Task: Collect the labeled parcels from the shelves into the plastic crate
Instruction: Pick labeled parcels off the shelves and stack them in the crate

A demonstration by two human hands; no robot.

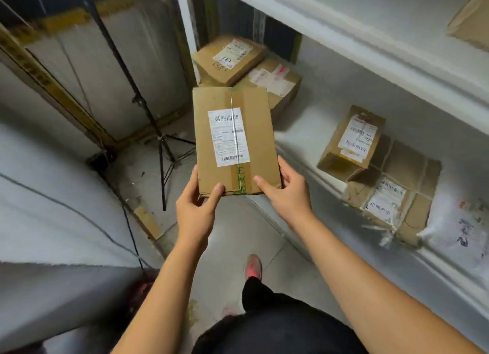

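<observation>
The white lower shelf [304,136] carries a labelled brown box [229,59] resting on a second labelled box [277,89] at its far end. Nearer, a small labelled carton [352,141] leans on a wider taped carton [402,192], with a white mailer bag [460,232] touching that. The upper shelf [344,20] holds a plain brown box [471,20]. A black tripod [165,152] stands on the tiled floor [232,234], near a cardboard scrap [148,221].

Parcel [235,141] held before lower shelf [317,102]; behind it on shelf, upper box [229,58] atop under box [277,89]; rightward, third box [354,141] touching fourth box [391,197]; tripod [160,139] on floor, left
</observation>
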